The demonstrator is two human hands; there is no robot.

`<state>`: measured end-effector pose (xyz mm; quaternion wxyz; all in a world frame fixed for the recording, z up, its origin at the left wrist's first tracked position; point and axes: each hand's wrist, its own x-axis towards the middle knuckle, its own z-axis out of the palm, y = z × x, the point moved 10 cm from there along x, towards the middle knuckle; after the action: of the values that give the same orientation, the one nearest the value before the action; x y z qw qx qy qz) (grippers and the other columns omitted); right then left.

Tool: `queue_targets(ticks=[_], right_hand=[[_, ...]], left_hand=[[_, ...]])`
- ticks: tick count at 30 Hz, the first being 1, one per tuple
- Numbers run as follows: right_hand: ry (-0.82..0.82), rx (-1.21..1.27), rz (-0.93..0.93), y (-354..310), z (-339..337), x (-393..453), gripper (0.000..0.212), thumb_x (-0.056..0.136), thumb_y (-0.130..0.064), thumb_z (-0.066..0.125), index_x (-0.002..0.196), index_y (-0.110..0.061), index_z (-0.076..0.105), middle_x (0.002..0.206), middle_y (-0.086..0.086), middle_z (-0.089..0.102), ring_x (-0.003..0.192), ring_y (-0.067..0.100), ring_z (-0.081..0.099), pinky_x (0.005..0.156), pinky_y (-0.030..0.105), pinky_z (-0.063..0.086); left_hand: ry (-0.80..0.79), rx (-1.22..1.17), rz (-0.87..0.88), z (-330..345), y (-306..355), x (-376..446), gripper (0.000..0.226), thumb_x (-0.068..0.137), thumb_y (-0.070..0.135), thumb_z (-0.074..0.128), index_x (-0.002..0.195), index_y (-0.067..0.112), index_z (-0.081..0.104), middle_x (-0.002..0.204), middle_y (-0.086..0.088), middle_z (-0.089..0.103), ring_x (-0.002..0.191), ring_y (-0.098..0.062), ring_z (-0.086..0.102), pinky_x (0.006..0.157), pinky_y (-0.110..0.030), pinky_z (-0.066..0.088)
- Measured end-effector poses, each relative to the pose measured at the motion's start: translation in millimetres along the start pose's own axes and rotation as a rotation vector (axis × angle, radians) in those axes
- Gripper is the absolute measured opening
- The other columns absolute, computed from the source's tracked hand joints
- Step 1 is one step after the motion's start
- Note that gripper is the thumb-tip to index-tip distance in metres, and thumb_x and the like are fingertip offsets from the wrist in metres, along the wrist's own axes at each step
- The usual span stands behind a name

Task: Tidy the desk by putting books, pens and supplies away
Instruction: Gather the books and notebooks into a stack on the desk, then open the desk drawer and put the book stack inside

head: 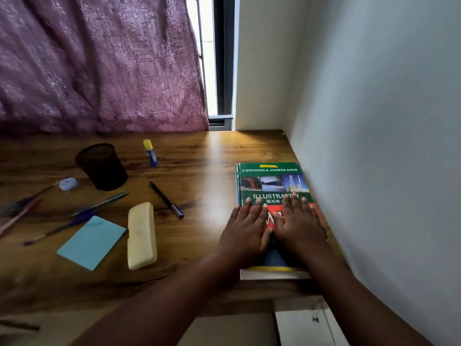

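Both of your arms reach forward to the right side of the desk (199,156), and both hands lie flat, palms down, on the book (270,182). Your left hand (245,227) rests on the left half of the cover, with straight fingers a little spread and the fingertips near the book's left edge. Your right hand (300,224) rests on the right half, fingers also straight and pointing away from you. The two hands are just beside each other, the thumbs close together in the middle. Neither hand curls around anything; they only press on the cover.

The book lies closed, its green and red front cover up, and its right edge is against the wall (374,146). Its near edge is close to the front edge of the desk, and the far part of the cover stays uncovered beyond your fingertips.

The other supplies are well apart from your hands, on the left. The dark pen cup (102,166) stands upright; you cannot tell from here what is inside. Behind it to the right a glue stick (150,153) stands with a yellow cap. A black pen (166,200) lies between the cup and the book. Nearer to you a pale eraser (141,236) lies beside a blue notepad (91,242), touching its corner. Several pens (74,216) lie loose at the far left, and a small round pale-blue thing (67,184) lies beside the cup.
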<state>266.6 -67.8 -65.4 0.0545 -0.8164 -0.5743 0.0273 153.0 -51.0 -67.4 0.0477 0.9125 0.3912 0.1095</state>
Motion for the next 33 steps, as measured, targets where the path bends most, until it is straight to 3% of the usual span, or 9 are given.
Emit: queue_targets(ticks=[5,8,12,15,18,23,26,28,33], right_hand=[[0.022,0.015,0.000,-1.4,-1.7,0.0,0.065,0.098,-0.048,0.025,0.150,-0.011,0.016,0.158,0.014,0.013,0.146,0.030,0.010,0.118,0.041,0.004],[0.038,0.115,0.011,-0.3,-6.2,-4.8,0.065,0.097,-0.045,0.033,0.150,-0.011,0.015,0.157,0.015,0.017,0.145,0.031,0.015,0.118,0.040,0.007],[0.276,0.311,-0.058,-18.0,-32.1,-65.0,0.053,0.095,-0.031,0.045,0.142,-0.007,0.038,0.143,0.019,0.045,0.132,0.035,0.041,0.109,0.045,0.030],[0.523,0.549,-0.208,-40.6,-48.4,-145.9,0.032,0.089,-0.017,0.050,0.120,-0.012,0.056,0.113,0.009,0.065,0.105,0.020,0.059,0.092,0.032,0.045],[0.504,0.989,-0.062,-40.8,-19.1,-200.6,0.018,0.089,-0.019,0.053,0.104,-0.027,0.057,0.096,0.003,0.064,0.089,0.002,0.060,0.082,0.014,0.046],[0.239,1.405,0.670,-34.1,103.7,-232.0,0.009,0.077,-0.024,0.061,0.076,-0.032,0.065,0.093,0.008,0.066,0.091,0.037,0.064,0.081,0.051,0.051],[0.063,1.580,0.858,-58.4,145.5,-233.1,0.018,0.082,-0.018,0.056,0.064,-0.021,0.060,0.078,0.012,0.059,0.069,0.031,0.057,0.064,0.038,0.046],[-0.070,1.789,0.959,-82.3,175.5,-231.7,0.024,0.092,-0.017,0.048,0.069,-0.016,0.051,0.069,0.007,0.048,0.057,0.018,0.046,0.055,0.028,0.037],[-0.199,2.037,1.031,-113.4,216.4,-218.1,0.031,0.094,-0.046,0.041,0.090,-0.019,0.057,0.070,0.004,0.049,0.059,0.018,0.043,0.062,0.026,0.036]], left_hand=[[-0.066,-0.037,-0.009,-0.8,-1.7,-1.9,0.076,0.088,0.053,0.010,0.150,0.013,0.028,0.159,-0.008,0.022,0.147,-0.029,0.016,0.118,-0.043,0.012],[-0.110,0.024,0.003,-0.9,-6.2,-15.8,0.063,0.099,0.050,0.025,0.152,0.016,0.019,0.161,-0.005,0.012,0.149,-0.025,0.007,0.118,-0.044,0.008],[-0.107,-0.034,0.012,-11.7,-18.0,-72.9,0.063,0.098,0.048,0.032,0.152,0.018,0.020,0.161,-0.005,0.015,0.148,-0.025,0.013,0.119,-0.041,0.010],[0.131,-0.578,0.003,-59.0,-32.9,-151.4,0.045,0.096,0.034,0.041,0.137,0.017,0.051,0.146,-0.003,0.046,0.137,-0.008,0.037,0.113,-0.023,0.023],[0.452,-1.271,-0.486,-62.0,-98.8,-250.3,0.022,0.097,0.025,0.053,0.106,0.017,0.071,0.112,0.005,0.071,0.110,-0.004,0.061,0.091,-0.018,0.045],[0.593,-2.049,-1.359,36.1,-170.1,-350.5,0.027,0.099,0.030,0.043,0.081,0.014,0.055,0.083,-0.005,0.061,0.072,-0.019,0.054,0.065,-0.028,0.041],[0.590,-2.187,-1.495,75.0,-191.3,-363.0,0.034,0.099,0.040,0.043,0.084,0.010,0.048,0.081,-0.009,0.049,0.068,-0.022,0.048,0.062,-0.029,0.046],[0.570,-2.200,-1.568,99.4,-198.9,-365.9,0.039,0.097,0.045,0.044,0.092,0.007,0.047,0.091,-0.011,0.044,0.079,-0.025,0.046,0.074,-0.034,0.045],[0.603,-2.219,-1.559,123.2,-202.1,-358.4,0.045,0.094,0.051,0.043,0.094,0.006,0.044,0.091,-0.011,0.039,0.075,-0.025,0.039,0.063,-0.033,0.037]])
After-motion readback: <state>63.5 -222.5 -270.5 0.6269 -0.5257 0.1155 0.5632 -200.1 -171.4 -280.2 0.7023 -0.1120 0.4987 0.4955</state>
